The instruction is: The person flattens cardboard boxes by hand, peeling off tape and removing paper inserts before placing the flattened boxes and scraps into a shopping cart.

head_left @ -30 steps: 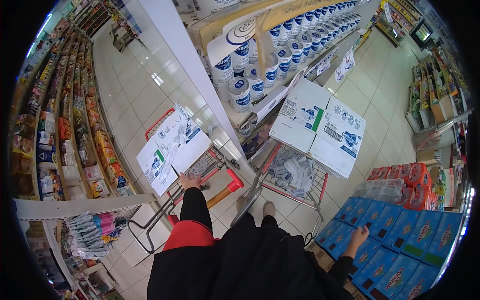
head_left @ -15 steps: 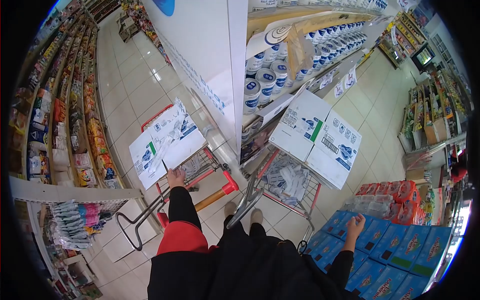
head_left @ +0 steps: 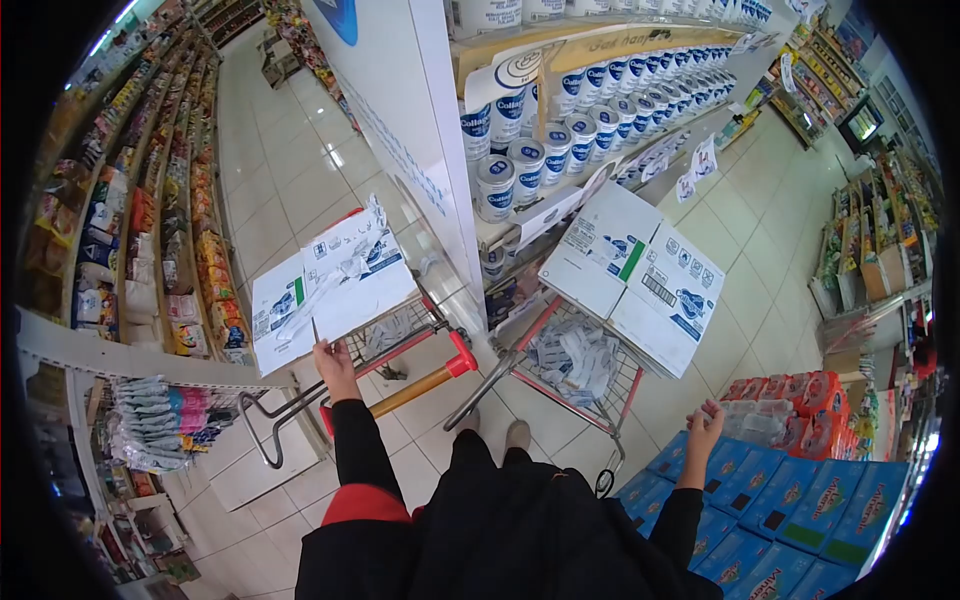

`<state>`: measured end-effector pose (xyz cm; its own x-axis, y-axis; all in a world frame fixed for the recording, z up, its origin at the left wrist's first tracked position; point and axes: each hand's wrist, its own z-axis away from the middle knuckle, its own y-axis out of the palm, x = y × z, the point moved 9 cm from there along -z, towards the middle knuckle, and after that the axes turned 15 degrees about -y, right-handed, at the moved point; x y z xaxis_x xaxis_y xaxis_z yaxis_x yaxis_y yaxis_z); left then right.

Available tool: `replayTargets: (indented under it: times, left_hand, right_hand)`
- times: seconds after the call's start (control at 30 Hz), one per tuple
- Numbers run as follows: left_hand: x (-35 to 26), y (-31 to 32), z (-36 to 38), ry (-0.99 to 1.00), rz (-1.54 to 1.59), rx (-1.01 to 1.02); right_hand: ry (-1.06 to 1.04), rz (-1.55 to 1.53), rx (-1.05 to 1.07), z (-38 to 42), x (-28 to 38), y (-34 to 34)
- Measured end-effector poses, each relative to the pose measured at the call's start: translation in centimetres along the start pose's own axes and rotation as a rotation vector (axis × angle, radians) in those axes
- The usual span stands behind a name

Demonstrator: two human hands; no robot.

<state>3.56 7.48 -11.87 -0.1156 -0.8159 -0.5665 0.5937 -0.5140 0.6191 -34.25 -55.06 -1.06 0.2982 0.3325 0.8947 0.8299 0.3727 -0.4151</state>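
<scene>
My left hand [head_left: 337, 368] is closed on a thin dark object [head_left: 315, 328] at the near edge of a white carton [head_left: 350, 310]. This carton and its torn white paper lie on the left cart [head_left: 455, 352]. To the right, my right hand [head_left: 704, 422] is held above blue boxes [head_left: 765, 485], its fingers loosely curled but apart, with nothing visible in it. More white cartons [head_left: 665, 315] rest across the right cart [head_left: 625, 440], whose basket contains many small white packets [head_left: 572, 358].
A white panel [head_left: 415, 120] stands between the carts and shelves of white-and-blue cans [head_left: 553, 150]. Curved shelves of snacks [head_left: 205, 250] line the left side. Red-capped bottle packs [head_left: 800, 400] sit behind the blue boxes. A metal rack [head_left: 180, 372] is at lower left.
My left hand has shifted left and slightly down along the carton's near side. My right hand has risen slightly. The view has shifted, showing more of the can shelves.
</scene>
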Motion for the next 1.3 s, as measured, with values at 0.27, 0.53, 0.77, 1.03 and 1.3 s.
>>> replayTargets:
  times: [0.27,0.53,0.77,1.03,1.3]
  left_hand:
    - [-8.9,1.1,12.4,0.251,0.074,0.084]
    - [4.3,-4.2,15.9,-0.375,0.224,-0.117]
    - [-0.3,-4.5,18.8,0.171,-0.716,-0.171]
    - [-6.6,14.2,17.6,1.101,-1.743,0.0]
    - [1.3,11.5,14.1,1.03,-1.993,0.276]
  right_hand:
    - [-0.355,-0.357,0.305,-2.1,14.2,11.4]
    - [-0.551,-0.591,0.572,1.4,23.3,18.3]
    - [-0.268,-0.554,0.521,0.4,16.2,16.0]
    - [-0.196,-0.51,0.408,0.5,13.7,15.6]
    - [-0.147,-0.479,0.329,0.6,12.6,14.9]
